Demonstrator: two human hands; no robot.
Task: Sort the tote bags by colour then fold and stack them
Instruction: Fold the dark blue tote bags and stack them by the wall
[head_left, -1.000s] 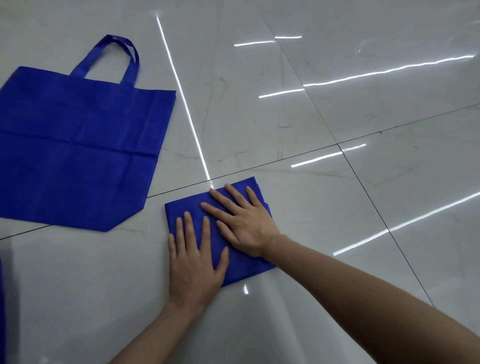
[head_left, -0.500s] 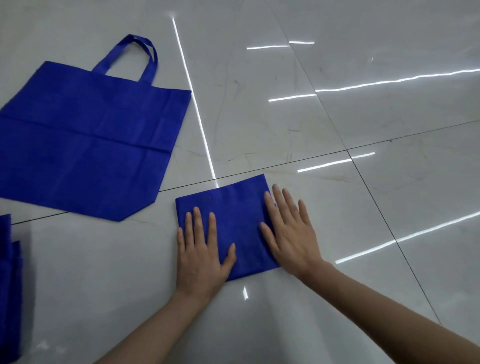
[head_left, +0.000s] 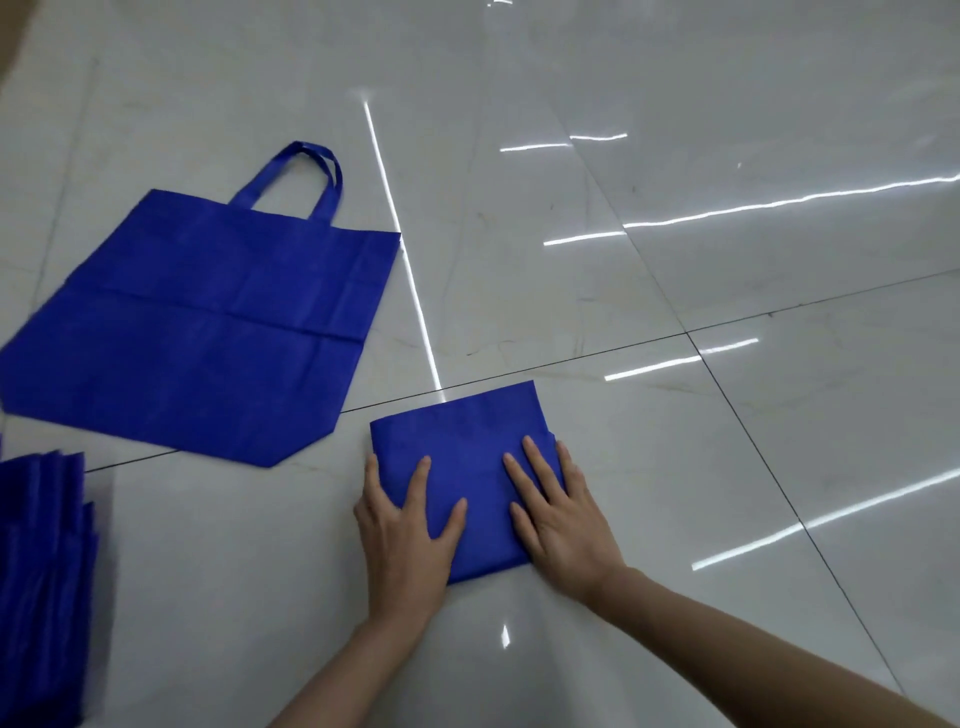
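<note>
Head view: the folded bag (head_left: 462, 452) is lying on the floor (head_left: 727, 467) at 6 o'clock from frame centre. The left hand (head_left: 402, 535) is pressing flat on its 8 o'clock corner and the right hand (head_left: 561, 519) on its 4 o'clock corner. Both hands are released, fingers straight, hiding those corners. An unfolded bag (head_left: 208, 332) is lying flat at 10 o'clock. The frame edge is cutting off a blue pile (head_left: 41, 571) at 8 o'clock; its count is unreadable.

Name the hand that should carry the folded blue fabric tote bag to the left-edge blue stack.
Probably the left hand: it rests on the left side of the folded blue fabric tote bag, nearer the stack of blue bags than the right hand.
</note>
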